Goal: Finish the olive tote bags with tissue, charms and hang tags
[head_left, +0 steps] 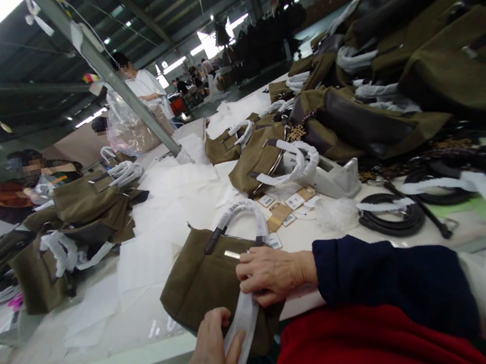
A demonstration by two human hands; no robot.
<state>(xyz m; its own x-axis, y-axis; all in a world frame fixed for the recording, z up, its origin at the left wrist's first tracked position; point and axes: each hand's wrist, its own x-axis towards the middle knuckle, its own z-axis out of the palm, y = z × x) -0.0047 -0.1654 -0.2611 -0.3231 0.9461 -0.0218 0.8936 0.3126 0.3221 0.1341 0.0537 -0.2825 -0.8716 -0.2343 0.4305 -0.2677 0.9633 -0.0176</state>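
Observation:
An olive-green handbag (197,271) with dark handle tabs lies tilted at the table's front edge, its lower part over the edge. Its back handle (241,210) is wrapped in white and arches up. Down the bag's front runs a white wrapping strip (244,326). My right hand (271,272) rests on the bag with curled fingers closed over the strip's upper end, beside a small metal plate (232,254). Lower down, my left hand (212,357) grips the strip between thumb and fingers. The fingertips of my right hand are partly hidden.
Olive bags (363,117) are heaped on the right, and more bags (87,203) lie on the left. White sheets (171,201) cover the table's middle. Paper tags (294,201), a grey dispenser (329,176) and coiled black straps (390,218) lie nearby. A slanted metal post (111,73) rises behind; co-workers are beyond.

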